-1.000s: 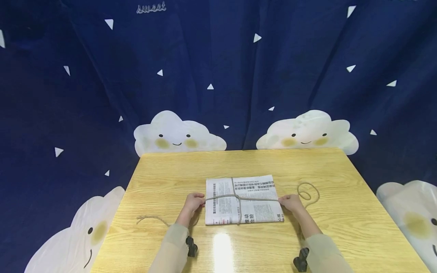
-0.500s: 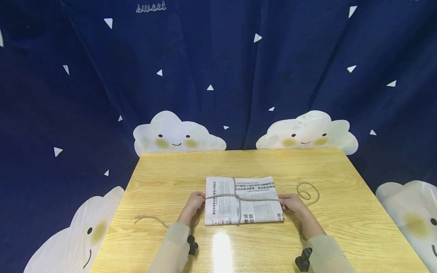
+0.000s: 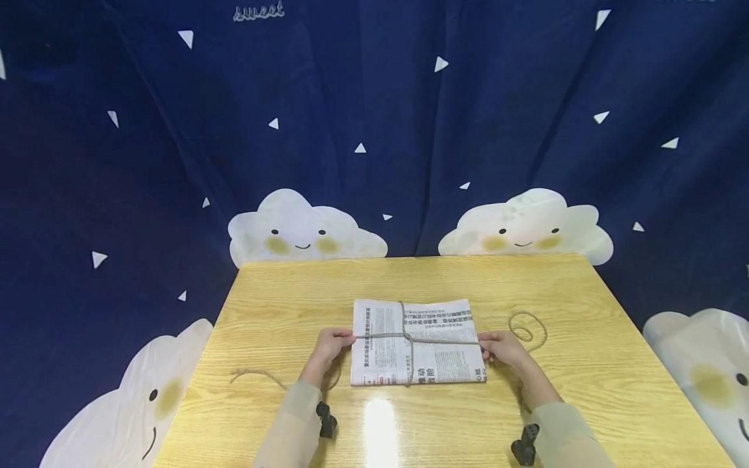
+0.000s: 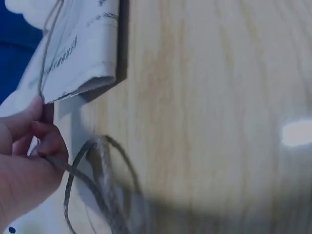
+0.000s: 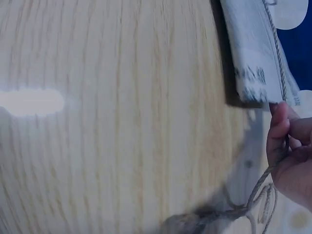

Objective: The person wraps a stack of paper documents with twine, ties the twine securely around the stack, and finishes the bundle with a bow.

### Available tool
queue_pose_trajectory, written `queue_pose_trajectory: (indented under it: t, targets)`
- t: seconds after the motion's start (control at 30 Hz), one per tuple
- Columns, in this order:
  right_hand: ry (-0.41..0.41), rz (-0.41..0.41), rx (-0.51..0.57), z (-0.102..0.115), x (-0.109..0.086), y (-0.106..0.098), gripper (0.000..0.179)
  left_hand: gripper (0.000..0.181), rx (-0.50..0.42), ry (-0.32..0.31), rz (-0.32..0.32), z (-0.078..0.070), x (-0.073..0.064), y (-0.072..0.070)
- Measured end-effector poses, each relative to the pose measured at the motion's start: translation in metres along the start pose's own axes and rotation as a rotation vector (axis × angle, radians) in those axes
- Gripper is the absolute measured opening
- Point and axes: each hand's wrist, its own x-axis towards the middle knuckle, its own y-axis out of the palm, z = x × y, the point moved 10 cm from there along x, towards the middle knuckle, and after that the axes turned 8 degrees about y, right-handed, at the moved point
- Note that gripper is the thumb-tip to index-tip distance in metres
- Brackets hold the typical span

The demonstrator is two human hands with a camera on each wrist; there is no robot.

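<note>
Brown twine (image 3: 441, 341) crosses one newspaper bundle (image 3: 380, 361), midway between both side edges of one desk (image 3: 292, 292) — one left hand (image 3: 331, 344), one right hand (image 3: 504, 349), each pinching twine.

From my head view I see two sleeved arms reaching in from the lower edge and angling toward each other, the left arm (image 3: 288, 429) and the right arm (image 3: 566, 434), with bare wrists beyond the cuffs. The left hand (image 3: 333, 342) and right hand (image 3: 503, 347) sit apart, nearly level. On the wrist views, I make out the left thumb (image 4: 23, 123) pinching over curled fingers, and the right fingers (image 5: 277, 129) bent together.
</note>
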Motion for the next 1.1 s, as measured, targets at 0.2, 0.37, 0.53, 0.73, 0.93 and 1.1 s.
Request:
queue_pose_trajectory:
  t: [0.2, 0.37, 0.53, 0.73, 0.93, 1.1]
  targets:
    - [-0.088, 0.008, -0.014, 0.017, -0.002, -0.008, 0.034, 0.027, -0.1, 0.068, 0.059, -0.016, 0.007, -0.003]
    - [-0.173, 0.006, 0.042, 0.038, -0.002, -0.016, 0.035, 0.024, -0.083, 0.167, 0.039, -0.043, 0.015, -0.014]
    - [-0.224, -0.04, 0.109, 0.051, -0.003, -0.025, 0.035, 0.02, -0.056, 0.302, -0.001, -0.07, 0.017, -0.023]
    - [-0.352, -0.104, 0.109, 0.062, -0.008, -0.032, 0.03, 0.014, -0.002, 0.453, -0.029, -0.085, 0.016, -0.029]
    - [-0.499, -0.277, -0.065, 0.073, -0.013, -0.037, 0.019, 0.015, 0.187, 0.678, -0.065, -0.097, 0.004, -0.028]
    - [-0.54, -0.329, -0.165, 0.064, -0.009, -0.028, 0.017, 0.018, 0.492, 0.816, -0.083, -0.09, -0.012, -0.015]
